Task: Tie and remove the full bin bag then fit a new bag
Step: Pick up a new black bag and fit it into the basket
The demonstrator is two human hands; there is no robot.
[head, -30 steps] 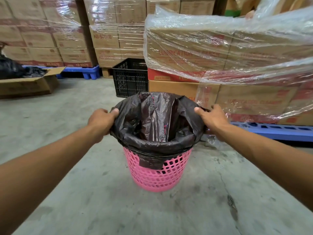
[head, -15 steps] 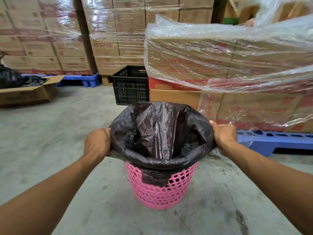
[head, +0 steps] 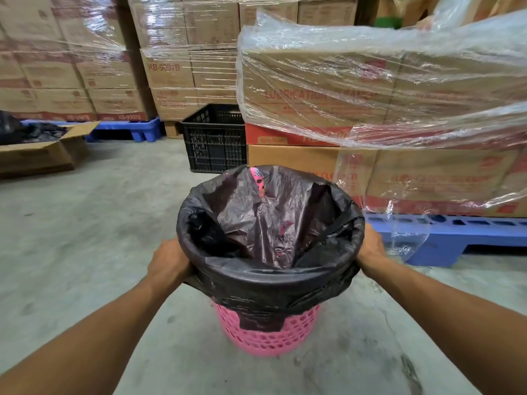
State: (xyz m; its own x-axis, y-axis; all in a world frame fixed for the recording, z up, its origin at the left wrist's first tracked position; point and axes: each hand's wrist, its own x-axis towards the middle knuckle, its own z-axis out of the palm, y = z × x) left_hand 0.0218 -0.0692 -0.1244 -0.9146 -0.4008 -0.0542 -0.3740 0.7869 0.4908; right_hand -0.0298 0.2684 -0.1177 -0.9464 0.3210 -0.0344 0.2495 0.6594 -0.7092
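The pink bin (head: 268,337) is standing upright on the concrete floor (head: 85,223), directly in front of the person and between the two hands. The black bin bag (head: 271,229) is sitting inside it. Its mouth is gaping open and its edge is folding down over the rim, covering the upper part of the pink lattice wall. A small strip of pink is showing through at the far side of the mouth.

The left hand (head: 168,262) is pressing against the left side of the rim, its fingers curling into the folded-over plastic and gripping it. The right hand (head: 370,249) is lying against the right side, opposite the left. Its fingers are hiding behind the bag's overhang, so I cannot tell whether they are gripping or only touching. The hands are well apart, with the whole bin between them.

Behind the bin a black crate (head: 214,138) is sitting on the floor beside film-wrapped cartons (head: 370,89) on a blue pallet (head: 456,238). An open cardboard box (head: 40,155) is lying far left.
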